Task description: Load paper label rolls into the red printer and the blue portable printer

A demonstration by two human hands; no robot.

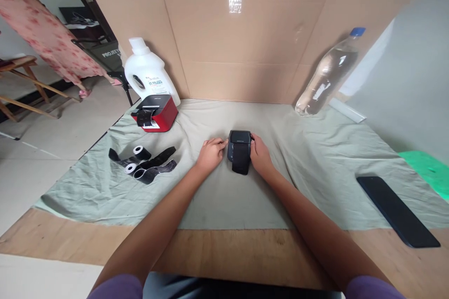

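Note:
A small black device (240, 137), like a portable printer, stands on the grey-green cloth with a black strip (240, 159) hanging from its front. My right hand (261, 153) grips the device's right side, its fingers curled round the edge. On the other side, my left hand (211, 153) rests on the cloth with fingers bent together, a fingertip at or very near the device's left edge. Whether it holds anything is hidden. Left of my hands lie black paper rolls (142, 153) with loose strips, and behind them sits a red and black printer (162, 114) with a black strip coming out.
A white jug (150, 72) and a clear bottle with a blue cap (329, 77) lean near the cardboard panel (242, 46) at the back. A black phone (398, 210) lies at the right. The wooden table edge (238, 252) runs along the front.

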